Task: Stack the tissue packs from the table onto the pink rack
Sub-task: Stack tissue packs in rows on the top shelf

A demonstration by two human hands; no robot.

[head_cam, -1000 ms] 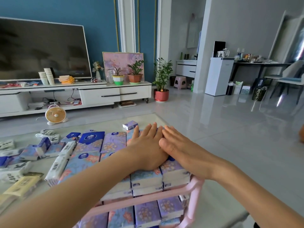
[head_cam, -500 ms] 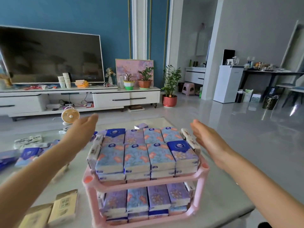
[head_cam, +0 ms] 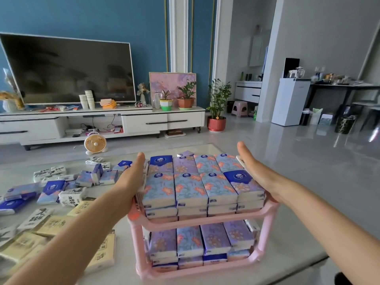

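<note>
A pink two-shelf rack [head_cam: 207, 220] stands on the pale table [head_cam: 287, 251] in front of me. Blue and purple floral tissue packs [head_cam: 191, 188] fill its top shelf in stacked rows, and more packs [head_cam: 211, 237] fill the lower shelf. My left hand [head_cam: 131, 179] lies flat, fingers straight, against the left side of the top stack. My right hand [head_cam: 255, 173] lies flat against its right side, fingers straight. Loose tissue packs [head_cam: 61, 192] in blue, white and cream lie scattered on the table to the left.
Cream packs [head_cam: 102, 251] lie close to the rack's left foot. The table's right edge runs just right of the rack. Beyond the table are a small fan [head_cam: 95, 144] on the floor, a white TV cabinet [head_cam: 144, 122] and a potted plant [head_cam: 217, 108].
My hands left the top of the stack, spread apart, then closed in flat against its left and right sides. The view swung right, centring the rack.
</note>
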